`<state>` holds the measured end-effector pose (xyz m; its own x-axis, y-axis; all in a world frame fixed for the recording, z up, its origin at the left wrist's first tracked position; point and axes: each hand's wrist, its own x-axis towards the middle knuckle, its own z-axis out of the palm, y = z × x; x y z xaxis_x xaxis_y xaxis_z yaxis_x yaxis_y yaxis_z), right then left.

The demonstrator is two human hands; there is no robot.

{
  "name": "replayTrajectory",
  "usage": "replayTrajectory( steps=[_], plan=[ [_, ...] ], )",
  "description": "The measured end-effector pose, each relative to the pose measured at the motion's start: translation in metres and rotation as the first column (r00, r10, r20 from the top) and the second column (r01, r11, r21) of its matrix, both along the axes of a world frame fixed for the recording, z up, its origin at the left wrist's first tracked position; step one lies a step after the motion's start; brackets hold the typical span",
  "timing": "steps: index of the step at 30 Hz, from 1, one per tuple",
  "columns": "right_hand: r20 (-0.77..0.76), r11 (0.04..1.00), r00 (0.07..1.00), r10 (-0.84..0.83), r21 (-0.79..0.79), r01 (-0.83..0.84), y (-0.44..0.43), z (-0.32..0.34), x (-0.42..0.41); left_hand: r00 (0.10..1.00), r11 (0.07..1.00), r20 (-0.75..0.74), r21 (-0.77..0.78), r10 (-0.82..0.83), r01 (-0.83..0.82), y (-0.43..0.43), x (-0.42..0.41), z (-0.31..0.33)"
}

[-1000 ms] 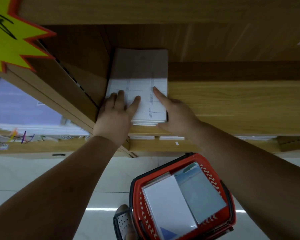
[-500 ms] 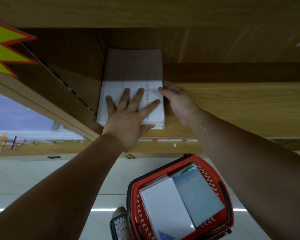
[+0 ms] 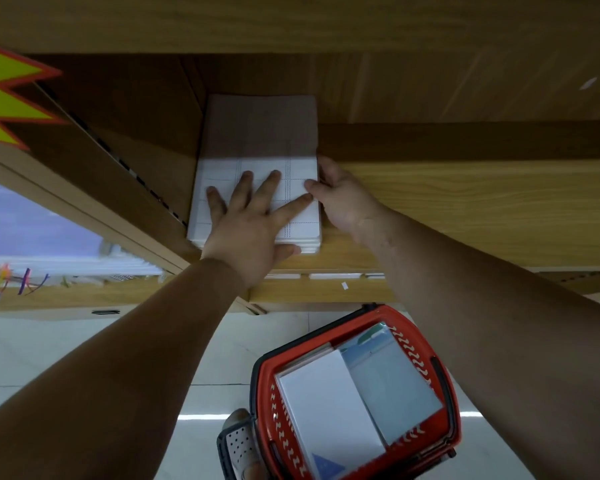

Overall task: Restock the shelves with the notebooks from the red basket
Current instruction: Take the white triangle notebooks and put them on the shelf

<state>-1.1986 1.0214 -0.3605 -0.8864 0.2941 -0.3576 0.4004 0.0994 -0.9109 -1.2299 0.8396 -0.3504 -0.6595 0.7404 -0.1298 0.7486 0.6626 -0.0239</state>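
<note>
A stack of white grid-lined notebooks [image 3: 257,133] lies on the wooden shelf [image 3: 465,209], pushed against the left divider. My left hand [image 3: 253,216] presses flat on top of the stack with fingers spread. My right hand [image 3: 340,199] grips the stack's right edge, thumb on top, fingers down its side. Down on the floor, the red basket [image 3: 444,403] holds a white notebook [image 3: 326,403] and a pale blue one [image 3: 392,382].
A slanted wooden divider [image 3: 118,174] bounds the shelf bay on the left, with a yellow starburst sign [image 3: 4,109] above it. An upper shelf board [image 3: 291,22] overhangs. A sandalled foot [image 3: 239,445] stands beside the basket on the pale tiled floor.
My left hand slid from the stack's left front corner onto its top and spread flat. My right hand moved up along the right edge. The stack was pushed deeper into the shelf.
</note>
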Motion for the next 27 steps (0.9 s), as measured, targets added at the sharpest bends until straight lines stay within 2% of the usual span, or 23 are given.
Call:
replayTrajectory(
  steps=[4, 6, 8, 11, 14, 17, 20, 24, 27],
  plan=[
    [-0.030, 0.998, 0.997, -0.065, 0.002, 0.065, -0.010, 0.012, 0.019, 0.997, 0.999, 0.059, -0.017, 0.047, -0.046, 0.001, 0.004, 0.009],
    [-0.030, 0.985, 0.987, -0.159, 0.059, 0.160, -0.017, 0.016, 0.051, 0.997, 0.998, 0.049, 0.007, 0.060, -0.061, -0.006, 0.017, 0.013],
    [-0.085, 0.952, 0.960, -0.265, 0.135, 0.275, -0.018, 0.012, 0.093, 1.000, 0.987, -0.013, 0.158, 0.025, -0.023, -0.020, 0.040, 0.012],
    [-0.156, 0.912, 0.934, -0.322, 0.212, 0.350, -0.019, -0.006, 0.158, 0.990, 0.911, -0.144, 0.405, -0.014, 0.071, -0.043, 0.084, -0.004],
    [-0.062, 0.897, 0.943, -0.328, 0.292, 0.331, -0.018, -0.031, 0.212, 0.992, 0.881, -0.115, 0.461, -0.057, 0.104, -0.055, 0.128, -0.028],
    [0.128, 0.924, 0.973, -0.192, 0.358, 0.135, -0.015, -0.076, 0.252, 0.991, 0.934, 0.130, 0.348, 0.035, -0.079, -0.056, 0.168, -0.064],
    [0.333, 0.950, 0.942, -0.035, 0.303, -0.072, -0.012, -0.127, 0.284, 0.904, 0.948, 0.346, 0.099, 0.252, -0.302, -0.052, 0.207, -0.110],
    [0.474, 0.952, 0.872, 0.124, 0.192, -0.239, -0.013, -0.200, 0.320, 0.759, 0.876, 0.482, -0.041, 0.438, -0.480, -0.055, 0.258, -0.189],
    [0.530, 0.933, 0.822, 0.210, 0.143, -0.330, -0.016, -0.252, 0.340, 0.656, 0.827, 0.545, -0.134, 0.522, -0.547, -0.066, 0.292, -0.250]
  ],
)
